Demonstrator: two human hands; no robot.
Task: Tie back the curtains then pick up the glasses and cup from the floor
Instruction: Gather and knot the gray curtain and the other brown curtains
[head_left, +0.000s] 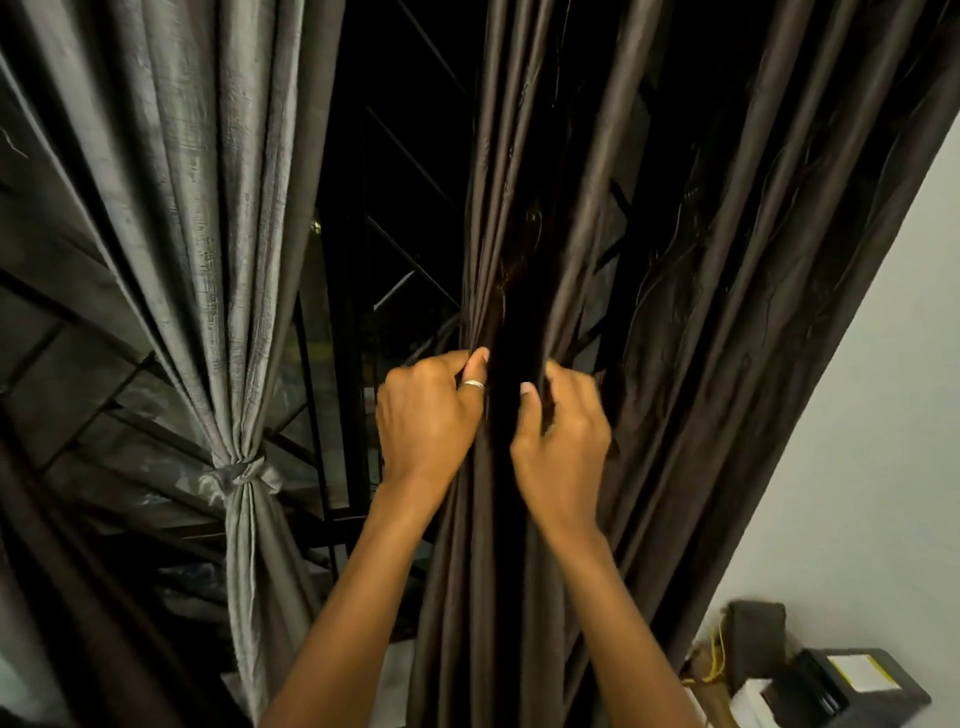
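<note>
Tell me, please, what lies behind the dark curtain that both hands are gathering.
A black window grille with slanted bars shows in the gap beside the dark curtain. The left hand and right hand grip its folds; whatever lies directly behind them is covered.

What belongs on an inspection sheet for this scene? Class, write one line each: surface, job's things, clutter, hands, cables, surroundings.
Surface: nothing seen.
Job's things: pale grey pleated fabric curtain, gathered by a knot; dark brown satin curtain, untied; glasses and cup not seen.
Clutter: dark boxes in the lower right corner.
Hands: left hand and right hand each grip folds of the brown curtain.
Cables: thin yellow wires beside the boxes.
Surroundings: black metal window grille; white wall.
</note>
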